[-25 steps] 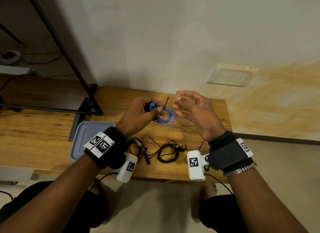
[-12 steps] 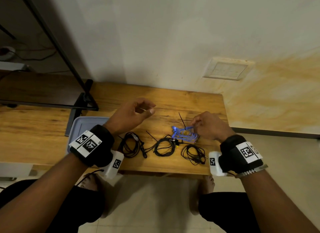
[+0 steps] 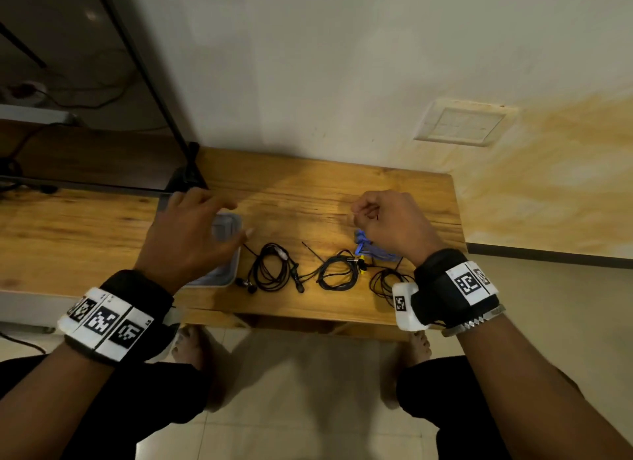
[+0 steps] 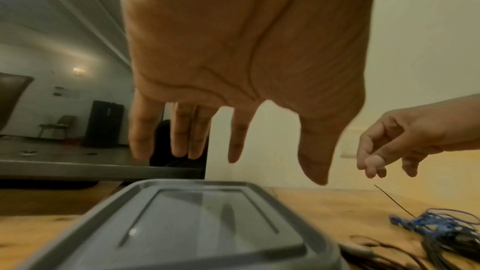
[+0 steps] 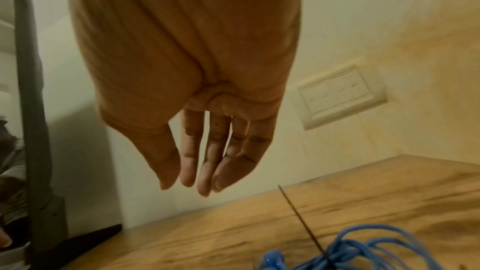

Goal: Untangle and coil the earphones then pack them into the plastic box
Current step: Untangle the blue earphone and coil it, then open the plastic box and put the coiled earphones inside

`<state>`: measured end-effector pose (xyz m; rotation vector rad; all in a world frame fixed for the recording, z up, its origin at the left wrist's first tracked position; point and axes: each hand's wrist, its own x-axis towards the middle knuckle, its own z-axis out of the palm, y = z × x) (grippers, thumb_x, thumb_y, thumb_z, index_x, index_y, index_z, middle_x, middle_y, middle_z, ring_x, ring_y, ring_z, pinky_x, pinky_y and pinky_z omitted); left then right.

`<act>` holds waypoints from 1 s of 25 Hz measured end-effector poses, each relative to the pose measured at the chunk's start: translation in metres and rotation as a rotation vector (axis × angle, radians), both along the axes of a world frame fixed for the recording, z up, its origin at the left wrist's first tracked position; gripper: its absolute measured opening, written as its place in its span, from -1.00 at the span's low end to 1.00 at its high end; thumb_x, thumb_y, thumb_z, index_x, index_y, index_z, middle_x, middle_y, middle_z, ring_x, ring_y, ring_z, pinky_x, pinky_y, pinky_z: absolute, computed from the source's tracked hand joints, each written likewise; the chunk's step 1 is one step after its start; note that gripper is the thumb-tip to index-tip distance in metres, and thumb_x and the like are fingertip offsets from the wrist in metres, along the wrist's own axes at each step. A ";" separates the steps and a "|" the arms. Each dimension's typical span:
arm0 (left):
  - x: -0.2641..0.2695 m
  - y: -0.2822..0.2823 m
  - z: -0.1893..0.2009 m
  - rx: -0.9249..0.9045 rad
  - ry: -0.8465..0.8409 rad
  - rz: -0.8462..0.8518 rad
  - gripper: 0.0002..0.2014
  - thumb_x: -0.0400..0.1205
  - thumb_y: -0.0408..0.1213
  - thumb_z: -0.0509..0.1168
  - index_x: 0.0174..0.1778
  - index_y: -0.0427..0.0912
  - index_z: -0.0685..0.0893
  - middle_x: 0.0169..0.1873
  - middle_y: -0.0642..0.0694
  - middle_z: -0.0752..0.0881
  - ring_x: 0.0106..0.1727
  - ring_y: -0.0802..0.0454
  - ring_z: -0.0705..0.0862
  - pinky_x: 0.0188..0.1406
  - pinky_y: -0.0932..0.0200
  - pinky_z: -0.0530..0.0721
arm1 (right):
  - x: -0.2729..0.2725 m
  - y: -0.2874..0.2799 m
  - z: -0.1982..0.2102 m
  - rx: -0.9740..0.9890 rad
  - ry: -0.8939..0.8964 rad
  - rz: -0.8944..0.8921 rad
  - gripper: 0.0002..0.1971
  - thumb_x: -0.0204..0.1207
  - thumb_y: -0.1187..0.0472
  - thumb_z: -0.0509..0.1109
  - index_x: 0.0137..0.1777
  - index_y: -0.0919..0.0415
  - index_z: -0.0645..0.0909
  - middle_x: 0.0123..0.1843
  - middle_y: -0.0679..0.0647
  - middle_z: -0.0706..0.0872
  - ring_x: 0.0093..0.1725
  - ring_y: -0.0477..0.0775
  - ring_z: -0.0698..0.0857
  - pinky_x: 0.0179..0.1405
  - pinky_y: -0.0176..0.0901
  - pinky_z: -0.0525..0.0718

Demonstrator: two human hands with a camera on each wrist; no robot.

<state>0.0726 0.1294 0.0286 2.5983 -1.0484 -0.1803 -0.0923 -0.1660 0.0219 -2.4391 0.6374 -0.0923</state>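
Both hands are seen empty — left hand (image 4: 246, 65) spread above the lidded grey plastic box (image 4: 207, 225), right hand (image 5: 192, 81) slack over the coiled blue earphones (image 5: 363, 252), half hidden in the head view.

Premises present as a plain indoor room, home or office undetermined: wooden table (image 3: 308, 185) against a stained painted wall (image 3: 342, 65), wall switch plate (image 3: 460, 123), tiled floor (image 3: 308, 408), black metal stand (image 3: 147, 65), chair (image 4: 58, 125) in a far room.

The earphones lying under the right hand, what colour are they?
Blue earphones, clearest in the right wrist view.
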 end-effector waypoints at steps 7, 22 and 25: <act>-0.001 0.019 -0.010 0.365 0.260 0.121 0.24 0.32 0.56 0.48 0.81 0.11 0.06 0.76 -0.29 0.00 0.76 -0.50 0.03 0.64 -0.47 0.41 | 0.019 0.036 -0.005 0.091 -0.042 0.146 -0.90 0.69 0.09 0.53 0.06 0.04 0.86 -0.13 -0.17 0.80 -0.08 -0.21 0.74 -0.06 -0.29 0.69; -0.021 -0.086 0.006 -0.179 0.046 -0.089 0.00 0.34 0.44 0.40 0.67 0.02 0.40 0.59 -0.17 0.42 0.59 -0.24 0.35 0.47 -0.27 0.58 | 0.022 0.052 0.017 1.004 -0.099 -0.189 -0.52 0.81 -0.06 0.38 0.68 -0.13 0.43 0.39 0.01 0.79 0.22 0.03 0.88 0.12 0.14 0.90; -0.020 -0.114 -0.017 -0.160 0.103 -0.171 0.01 0.40 0.41 0.51 0.71 0.01 0.39 0.68 -0.22 0.33 0.66 -0.27 0.28 0.56 -0.35 0.54 | 0.029 0.034 -0.001 0.910 -0.109 -0.360 -0.55 0.79 0.14 0.44 0.61 -0.07 0.43 0.29 0.12 0.84 0.02 0.07 0.93 0.03 0.12 0.93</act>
